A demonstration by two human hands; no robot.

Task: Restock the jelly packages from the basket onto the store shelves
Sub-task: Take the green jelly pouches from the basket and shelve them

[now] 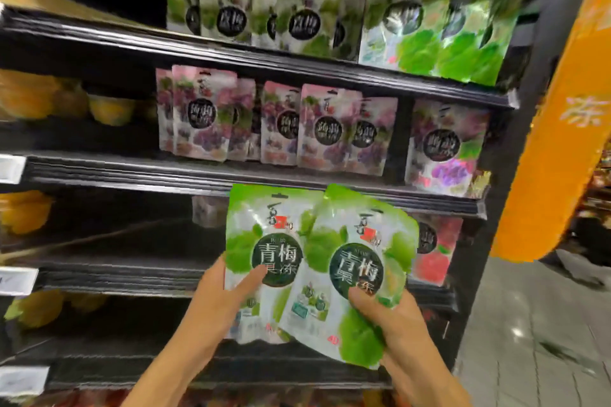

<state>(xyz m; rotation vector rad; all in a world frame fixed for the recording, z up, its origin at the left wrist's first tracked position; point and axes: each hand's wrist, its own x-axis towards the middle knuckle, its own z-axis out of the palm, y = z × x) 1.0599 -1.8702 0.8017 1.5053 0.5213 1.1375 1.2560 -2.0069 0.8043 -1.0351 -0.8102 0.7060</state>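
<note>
I hold two green jelly packages in front of the shelves. My left hand [228, 294] grips the left green package [267, 241] by its lower left edge, thumb on its front. My right hand [393, 317] grips the right green package [360, 261], which is tilted and overlaps the left one. Both sit before the third shelf [132, 261], whose left part is dark and bare. More green packages [258, 10] stand on the top shelf, with larger green ones [436, 20] to their right. The basket is out of view.
Purple grape jelly packages [317, 129] fill the second shelf [198, 172]. A pink peach package [436, 248] stands behind my right package. Yellow items [29, 96] lie at the left. An orange pillar [562, 109] rises at the right above a grey tiled floor [535, 324].
</note>
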